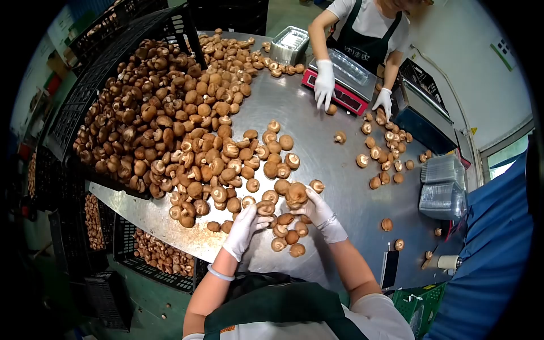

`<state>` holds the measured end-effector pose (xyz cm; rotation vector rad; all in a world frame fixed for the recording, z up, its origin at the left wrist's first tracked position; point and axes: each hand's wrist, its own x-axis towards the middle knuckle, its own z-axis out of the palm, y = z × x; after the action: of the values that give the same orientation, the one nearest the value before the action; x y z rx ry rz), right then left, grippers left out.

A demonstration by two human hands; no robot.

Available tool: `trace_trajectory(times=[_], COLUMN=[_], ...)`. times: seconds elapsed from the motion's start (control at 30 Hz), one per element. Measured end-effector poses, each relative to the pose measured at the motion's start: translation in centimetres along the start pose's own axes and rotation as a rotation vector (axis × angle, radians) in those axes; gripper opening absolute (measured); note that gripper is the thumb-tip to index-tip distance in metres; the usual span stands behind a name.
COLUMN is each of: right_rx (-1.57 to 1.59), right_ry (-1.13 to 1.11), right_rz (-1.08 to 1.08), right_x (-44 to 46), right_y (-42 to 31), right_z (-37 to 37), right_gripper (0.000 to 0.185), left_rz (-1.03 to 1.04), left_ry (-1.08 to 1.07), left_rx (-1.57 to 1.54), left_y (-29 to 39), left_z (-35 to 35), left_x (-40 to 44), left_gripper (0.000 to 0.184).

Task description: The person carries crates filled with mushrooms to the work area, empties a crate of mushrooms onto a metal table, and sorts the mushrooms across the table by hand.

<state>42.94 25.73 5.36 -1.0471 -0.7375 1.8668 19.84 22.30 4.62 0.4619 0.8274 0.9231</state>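
Note:
My left hand point(245, 228), in a white glove, is closed on a brown mushroom point(265, 208) that shows its pale underside rim. Held in my gloved right hand point(318, 211) is a larger brown mushroom point(296, 194), its cap facing up. The two hands are close together over the metal table point(334, 170). Between and below them lies a small group of loose mushrooms point(292, 237). Another mushroom point(317, 186) is just beyond my right fingertips. To the left of my left hand, a great heap of mushrooms point(209, 164) spreads over the table.
A tipped black crate point(73, 113) holds more mushrooms at left. Across the table, a co-worker's gloved hands point(324, 85) are beside a red scale point(345, 97). Clear plastic trays point(442, 198) stand at the right edge, near a phone-like dark device point(390, 268) and scattered mushrooms.

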Motion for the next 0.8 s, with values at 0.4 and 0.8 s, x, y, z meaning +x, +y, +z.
trace_trajectory(times=[0.4,0.8], right_rx=[0.591,0.08], right_ry=[-0.265,-0.057], right_rz=[0.107,-0.144], right_x=[0.6,-0.5], right_y=[3.8,2.7], right_z=[2.2,7.7], right_gripper=[0.051,0.05], left_rz=[-0.048,0.016], left_ry=[0.043,0.122], left_rx=[-0.168,-0.411], left_y=[0.1,-1.9], left_z=[-0.7,-1.3], left_x=[-2.4,-3.5], left_gripper=[0.045,0.047])
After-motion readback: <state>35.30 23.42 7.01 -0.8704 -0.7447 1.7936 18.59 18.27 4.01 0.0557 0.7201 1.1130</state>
